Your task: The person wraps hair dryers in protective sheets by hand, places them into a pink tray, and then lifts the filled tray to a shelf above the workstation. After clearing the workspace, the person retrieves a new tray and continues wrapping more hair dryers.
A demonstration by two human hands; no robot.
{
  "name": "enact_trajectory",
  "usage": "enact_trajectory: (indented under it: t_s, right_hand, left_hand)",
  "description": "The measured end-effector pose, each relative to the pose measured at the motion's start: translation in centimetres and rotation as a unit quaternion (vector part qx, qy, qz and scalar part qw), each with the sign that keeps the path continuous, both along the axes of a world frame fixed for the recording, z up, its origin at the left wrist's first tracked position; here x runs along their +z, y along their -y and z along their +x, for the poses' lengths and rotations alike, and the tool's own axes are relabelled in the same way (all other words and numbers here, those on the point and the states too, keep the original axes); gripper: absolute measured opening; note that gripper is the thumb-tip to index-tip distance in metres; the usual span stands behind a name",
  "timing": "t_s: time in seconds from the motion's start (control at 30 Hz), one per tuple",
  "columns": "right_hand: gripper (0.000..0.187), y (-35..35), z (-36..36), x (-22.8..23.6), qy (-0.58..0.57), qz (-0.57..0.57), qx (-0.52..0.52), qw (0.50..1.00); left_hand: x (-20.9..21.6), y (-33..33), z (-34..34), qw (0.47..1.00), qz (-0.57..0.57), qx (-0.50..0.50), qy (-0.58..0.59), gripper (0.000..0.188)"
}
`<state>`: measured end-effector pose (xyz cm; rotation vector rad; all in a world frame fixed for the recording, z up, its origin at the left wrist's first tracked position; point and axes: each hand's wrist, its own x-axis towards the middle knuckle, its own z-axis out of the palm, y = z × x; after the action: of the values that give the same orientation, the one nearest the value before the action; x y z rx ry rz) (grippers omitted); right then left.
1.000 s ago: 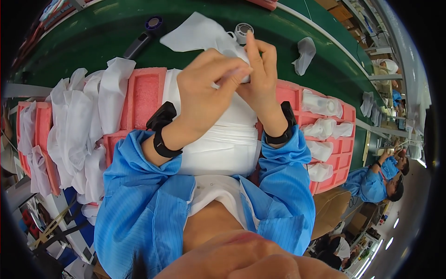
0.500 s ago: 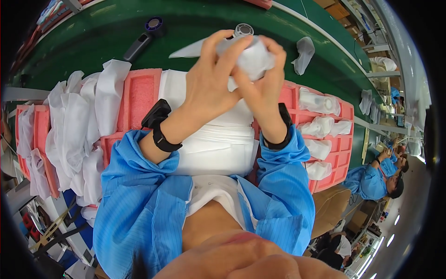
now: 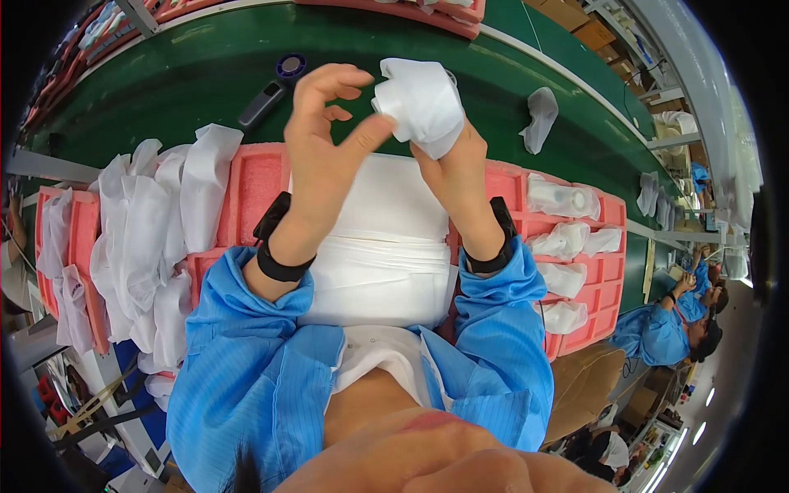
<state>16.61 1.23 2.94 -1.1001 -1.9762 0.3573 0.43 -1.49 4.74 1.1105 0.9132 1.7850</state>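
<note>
My right hand (image 3: 456, 168) grips a bundle in white wrapping sheet (image 3: 423, 103) from below, held above the far part of the stack. A sliver of grey shows at the bundle's right edge; the rest of its contents is hidden. My left hand (image 3: 329, 144) is open to the left of it, fingers apart and curved, with the thumb tip at the wrapping's lower left edge. Below both hands lies a thick stack of white sheets (image 3: 370, 279). Beyond my left hand, a dark grey handheld device (image 3: 263, 104) with a round, purple-rimmed head rests on the green table.
Pink foam trays flank the stack. The left tray (image 3: 256, 185) carries several long white-wrapped pieces (image 3: 131, 238); the right tray (image 3: 604, 283) has several wrapped pieces (image 3: 563, 197) in its compartments. A loose white wrapper (image 3: 540, 119) lies on the green table (image 3: 197, 74). Co-workers (image 3: 657, 329) sit at far right.
My left hand has come off the bundle and moved left, its fingers spreading. The loose pointed end of the sheet is now folded in around the bundle, which my right hand keeps holding.
</note>
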Motion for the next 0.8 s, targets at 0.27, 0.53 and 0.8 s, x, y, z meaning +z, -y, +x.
enact_trajectory:
  t_s: [0.27,0.53,0.8]
  right_hand:
    - [0.035,0.9,-1.1,0.4,0.010,0.023,-0.038,0.999]
    - [0.031,0.0,2.2,1.9,-0.047,-0.351,0.240,0.904]
    - [0.038,-13.3,14.1,-8.4,0.128,-0.113,-0.318,0.933]
  left_hand:
    - [0.1,0.3,0.1,0.888,0.198,0.200,-0.363,0.022]
    - [-1.0,-1.9,-2.4,0.996,-0.081,-0.011,0.035,0.015]
    - [-5.6,-0.3,4.1,0.873,-0.002,-0.132,-0.470,0.024]
